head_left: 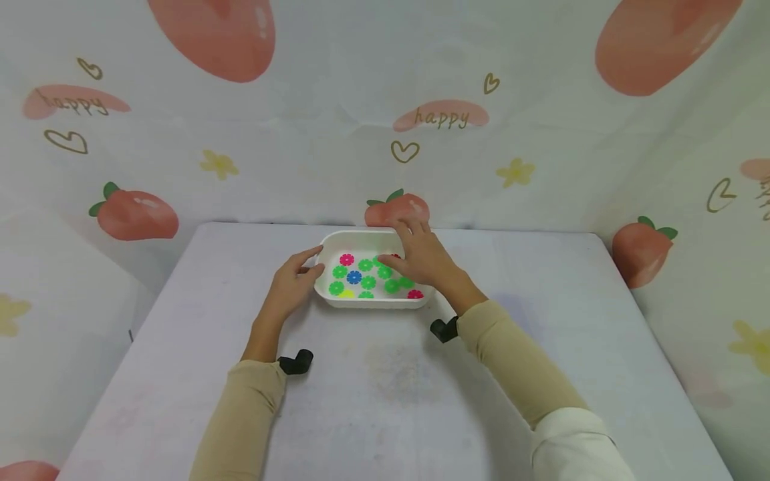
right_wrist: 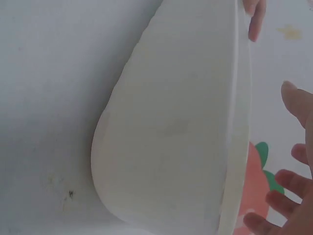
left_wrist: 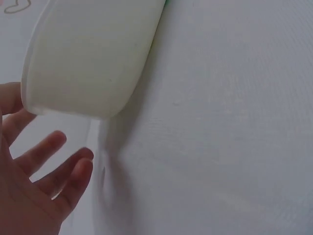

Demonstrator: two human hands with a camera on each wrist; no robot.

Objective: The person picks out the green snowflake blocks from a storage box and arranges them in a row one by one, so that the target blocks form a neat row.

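A white plastic tray (head_left: 373,303) stands on the table with several flat, notched plastic discs in it. Most are green discs (head_left: 368,282); a blue disc (head_left: 354,277), a yellow one (head_left: 347,293) and some red discs (head_left: 347,259) lie among them. At the tray's left end my left hand (head_left: 291,284) touches the rim with thumb and forefinger, its other fingers spread loosely in the left wrist view. Over the tray's right side hovers my right hand (head_left: 426,257), fingers apart and nothing visible between them. It hides some discs and part of the rim.
A white cloth covers the table (head_left: 385,401). Behind it hangs a pale curtain (head_left: 337,153) printed with strawberries, close to the table's back edge. A black wrist mount (head_left: 296,362) is at the left cuff, another (head_left: 444,329) at the right.
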